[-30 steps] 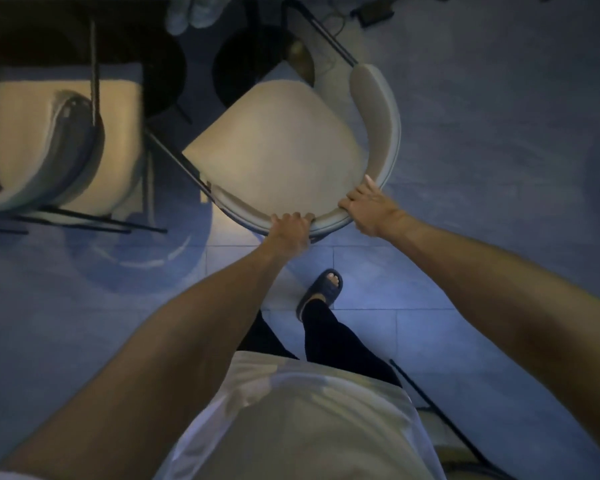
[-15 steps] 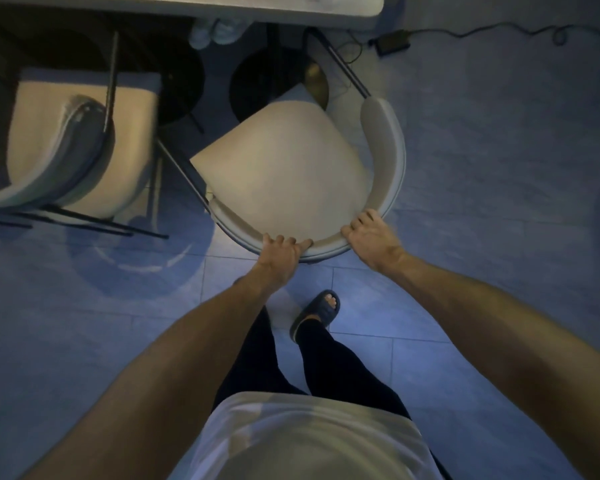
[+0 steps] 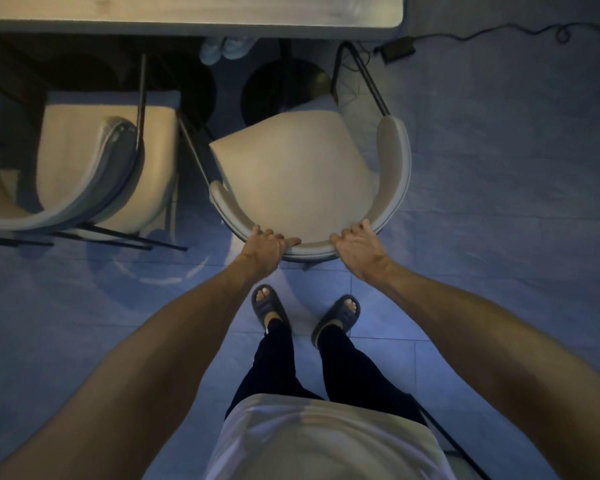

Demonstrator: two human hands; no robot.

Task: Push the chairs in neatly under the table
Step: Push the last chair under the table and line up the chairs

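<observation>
Chair [image 3: 291,174] sat center frame, angled, seat mostly out from table [image 3: 187,15] at top. Left hand [image 3: 264,249] gripped backrest rim, fingers curled; right hand [image 3: 359,247] lay on rim, grip unclear. 2nd chair [image 3: 104,150] cut off at left edge.

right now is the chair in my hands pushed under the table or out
Out: the chair seat shows whole, short of the table edge.

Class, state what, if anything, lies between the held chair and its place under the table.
A dark round base sits on the floor ahead of the chair, under the table; pale shoes lie beyond it.
</observation>
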